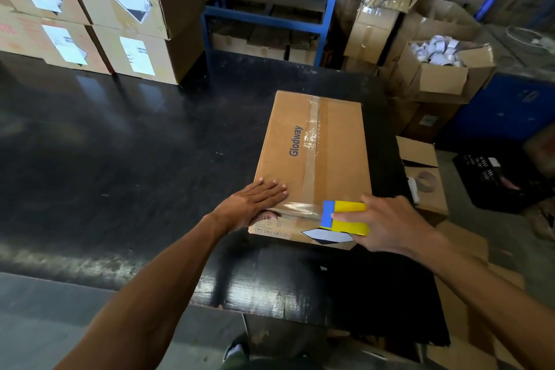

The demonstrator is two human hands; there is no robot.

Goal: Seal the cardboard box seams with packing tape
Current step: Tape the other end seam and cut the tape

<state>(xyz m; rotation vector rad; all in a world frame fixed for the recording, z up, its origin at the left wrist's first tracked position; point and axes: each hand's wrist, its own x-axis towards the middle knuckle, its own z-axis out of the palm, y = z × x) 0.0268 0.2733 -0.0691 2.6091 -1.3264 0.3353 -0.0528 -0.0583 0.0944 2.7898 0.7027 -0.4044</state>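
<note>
Box [312, 159] sits on the black table [120, 144], near its right edge, long axis running away from me, the "Glodway" print on the top face. Centre seam [313, 141] already carries a strip of clear tape along its full length; some wrinkling shows partway along.

My left hand [255, 204] lies flat on the near left corner of the top, fingers straight and together, thumb hooked over the near edge. It holds nothing, only presses down. My right hand [387, 225] grips the yellow-and-blue tape dispenser [345, 218], fingers wrapped round its body, blue end against the near edge of the box. A glossy band of tape [297, 207] runs along that near edge between my two hands.

Judgement: the step in hand is the cross strip on the near end seam.

Notes for doing it well:
- Keep left palm weighted so the box does not slide toward the table edge.
- Draw the dispenser in one steady line along the edge, tape kept taut; slack likely made the wrinkles on the centre strip.
- Split the tape width evenly over top face and front face.
- Avoid covering the diamond label [327, 236] on the front if possible.
- Rub the strip down with flat fingers after cutting.

Far end seam: cannot tell if cross-taped.
</note>
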